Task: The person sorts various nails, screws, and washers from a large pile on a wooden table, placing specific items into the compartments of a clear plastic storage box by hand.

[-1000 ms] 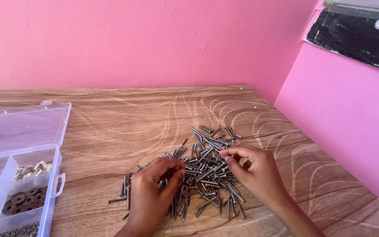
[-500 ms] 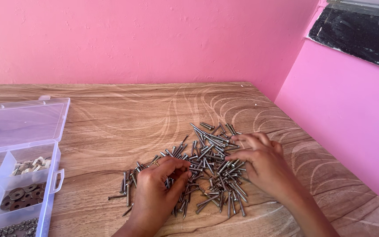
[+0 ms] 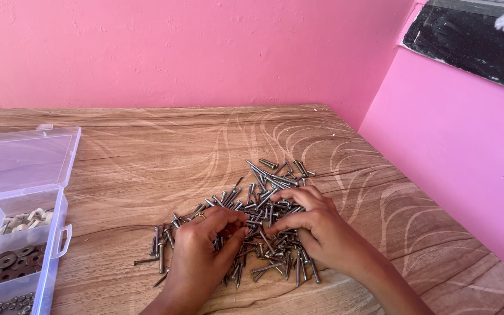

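We note a wooden table (image 3: 147, 151) with pale swirling grain, bright pink walls (image 3: 193, 52) meeting in a corner just beyond its far right end, a dark window ledge (image 3: 468, 46) above its right side, even daylight.

Both hands are closing in over the middle of the screw pile.

The right hand (image 3: 316, 227) is drawing in from the pile's right edge toward the centre, its fingers curling down into the screws (image 3: 263, 201) where a moment ago they were spread flat. The left hand (image 3: 205, 251) is gathering screws near the left, and its thumb is now nearly meeting the right fingertips.
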